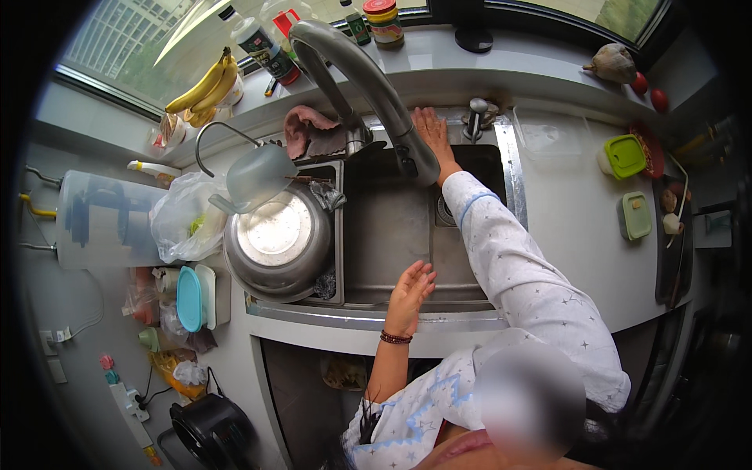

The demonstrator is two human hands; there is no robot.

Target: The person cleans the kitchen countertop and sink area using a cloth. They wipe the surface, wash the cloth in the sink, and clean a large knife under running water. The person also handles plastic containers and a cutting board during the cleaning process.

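Observation:
My right hand lies flat on the metal rim behind the sink, between the faucet and a soap dispenser pump. The faucet head hides part of the area beside it. Over the front of the basin my left hand is raised with nothing in it, its fingers slightly curled, a beaded bracelet on the wrist. A pink cloth lies left of the faucet base. An upturned metal basin rests at the sink's left side.
A translucent kettle-like container stands above the basin, near a plastic bag. Bananas, bottles and a jar line the sill. Lidded containers and a dark tray sit on the right counter. A black appliance is at lower left.

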